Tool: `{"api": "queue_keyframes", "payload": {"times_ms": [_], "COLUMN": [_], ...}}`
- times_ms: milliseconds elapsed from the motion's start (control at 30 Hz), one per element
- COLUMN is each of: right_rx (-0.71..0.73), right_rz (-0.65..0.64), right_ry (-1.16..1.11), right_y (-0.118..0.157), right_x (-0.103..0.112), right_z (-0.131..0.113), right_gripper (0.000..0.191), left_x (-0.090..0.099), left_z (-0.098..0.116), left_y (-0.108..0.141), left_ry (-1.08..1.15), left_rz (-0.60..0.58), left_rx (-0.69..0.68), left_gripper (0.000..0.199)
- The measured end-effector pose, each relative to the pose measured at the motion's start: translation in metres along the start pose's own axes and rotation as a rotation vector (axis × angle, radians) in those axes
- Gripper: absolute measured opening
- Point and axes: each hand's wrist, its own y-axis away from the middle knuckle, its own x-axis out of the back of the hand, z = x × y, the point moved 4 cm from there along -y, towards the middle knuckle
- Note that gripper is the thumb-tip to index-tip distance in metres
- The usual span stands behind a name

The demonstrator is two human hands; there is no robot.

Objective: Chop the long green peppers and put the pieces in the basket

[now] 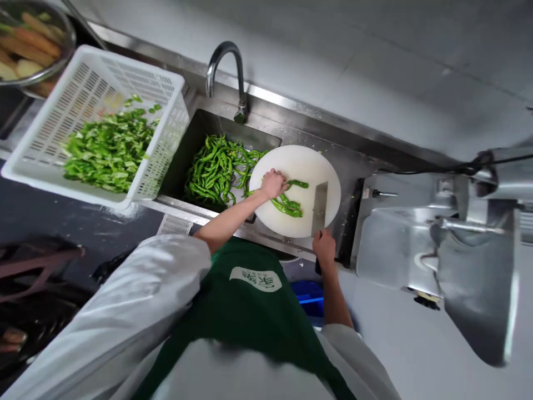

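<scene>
A round white cutting board (270,161) lies at the sink's right side. Several long green peppers (287,206) rest on it, pointing right. My left hand (273,184) is over their left ends, its fingers bent and closed on the peppers. My right hand (323,246) grips the dark handle of a cleaver (320,206), whose broad blade lies over the board's right part, apart from the peppers. A heap of whole green peppers (212,172) fills much of the sink (179,161), left of the board.
A white plastic basket (45,139) with cut green pieces stands left of the sink. Behind the sink rises a curved faucet (241,72). A metal machine (387,239) is at the right. Carrots lie in a bowl (70,41) at the upper left.
</scene>
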Motion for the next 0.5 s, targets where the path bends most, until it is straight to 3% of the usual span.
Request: {"api": "queue_keyframes", "payload": {"times_ms": [67, 167, 233, 367, 433, 500], "right_rx": [-0.006, -0.029, -0.045, -0.047, -0.047, -0.055], "right_rz": [-0.004, -0.017, -0.027, -0.048, -0.052, -0.061], "right_ry": [-0.039, -0.099, -0.138, -0.192, -0.206, -0.216], "right_y": [0.002, 0.002, 0.000, -0.003, -0.005, -0.007], "right_x": [-0.001, -0.002, -0.002, -0.003, -0.003, -0.002], "right_z": [-0.001, 0.001, 0.003, 0.007, 0.008, 0.010], "right_gripper": [0.033, 0.033, 0.034, 0.035, 0.035, 0.034], "left_x": [-0.021, -0.030, -0.022, 0.005, 0.011, 0.009], "left_z": [0.019, 0.030, 0.037, 0.048, 0.039, 0.023], "left_y": [-0.027, -0.035, -0.033, -0.034, -0.041, -0.049], "left_ry": [-0.097, -0.120, -0.078, -0.015, -0.080, -0.131], "left_rz": [-0.163, -0.240, -0.201, -0.047, -0.036, -0.111], "left_rx": [0.065, 0.081, -0.023, -0.400, -0.479, -0.494], "left_gripper": [0.017, 0.018, 0.020, 0.019, 0.025, 0.034]}}
